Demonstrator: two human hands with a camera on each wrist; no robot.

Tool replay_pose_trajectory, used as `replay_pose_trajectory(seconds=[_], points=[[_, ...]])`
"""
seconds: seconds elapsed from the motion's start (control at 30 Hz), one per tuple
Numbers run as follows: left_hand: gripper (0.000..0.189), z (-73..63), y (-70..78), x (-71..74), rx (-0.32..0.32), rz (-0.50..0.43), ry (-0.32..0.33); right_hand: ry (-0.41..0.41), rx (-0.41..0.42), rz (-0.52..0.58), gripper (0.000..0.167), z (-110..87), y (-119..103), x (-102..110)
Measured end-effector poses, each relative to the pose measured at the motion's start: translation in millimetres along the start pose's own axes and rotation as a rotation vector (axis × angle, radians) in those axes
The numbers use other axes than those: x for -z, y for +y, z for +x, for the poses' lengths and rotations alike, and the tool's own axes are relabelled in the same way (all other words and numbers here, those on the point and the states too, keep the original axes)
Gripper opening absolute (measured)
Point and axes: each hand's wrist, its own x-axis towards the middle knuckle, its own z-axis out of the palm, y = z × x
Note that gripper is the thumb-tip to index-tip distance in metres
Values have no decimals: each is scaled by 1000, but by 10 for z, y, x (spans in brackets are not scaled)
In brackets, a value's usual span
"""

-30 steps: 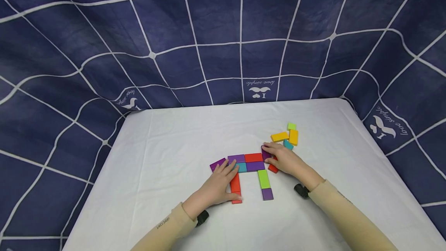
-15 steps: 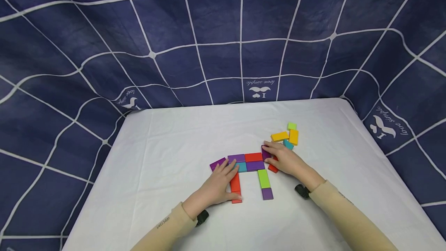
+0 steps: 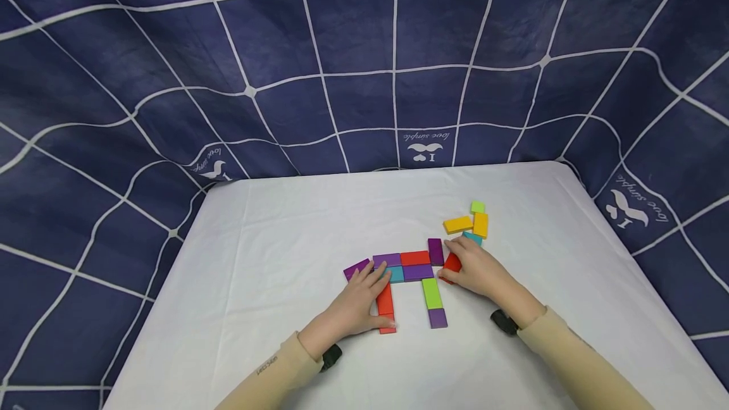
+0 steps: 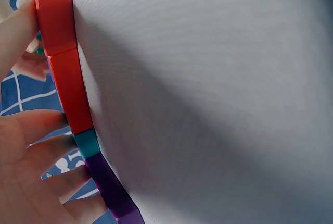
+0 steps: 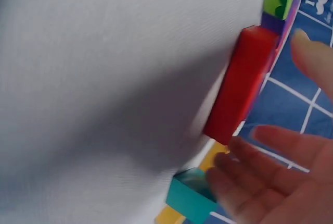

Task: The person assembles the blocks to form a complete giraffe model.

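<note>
My left hand [image 3: 354, 304] rests with spread fingers on the left end of a flat block layout; in the left wrist view its fingertips touch a teal block [image 4: 87, 144] and a purple block [image 4: 110, 185], the thumb beside a red block [image 4: 55, 13]. A loose red block [image 3: 452, 263] lies right of the layout, partly under my right hand [image 3: 484, 269]. In the right wrist view, that hand's fingers are extended near the red block [image 5: 242, 86], its thumb apart from it. A dark purple block [image 3: 435, 252] stands against the layout's upper right corner.
Behind the right hand lie a teal block [image 3: 473, 238], two yellow blocks [image 3: 458, 225] and a small green block [image 3: 478, 207]. A lime block [image 3: 432, 293] and a purple block [image 3: 437, 318] extend from the layout toward the body. White cloth [image 3: 273, 239] covers the table.
My right hand has left the dark purple block and shifted right, over the loose red block. The left hand stays in place.
</note>
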Motion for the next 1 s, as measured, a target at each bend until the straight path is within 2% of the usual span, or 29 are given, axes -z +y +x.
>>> replay_pose_trajectory(seconds=[0.1,0.2,0.4,0.57,0.67,0.8,1.0], points=[[96,1,-2,-4,0,8,0,-44,-53,-5,79,-47,-25,9],[96,4,-8,-6,-1,14,2,-57,-78,-22,76,-75,-42,-1],[96,2,-11,-7,-4,14,3,-34,-77,-47,66,-96,-42,42],[96,-16,1,-17,-9,1,3,-77,-95,2,64,-60,-21,185],[96,-18,3,-30,-11,0,3,-80,-105,47,67,25,5,295],[96,-10,5,-27,-4,12,-1,-21,-86,101,71,228,41,404],[96,2,-10,-12,2,29,-4,43,-71,128,73,625,81,411]])
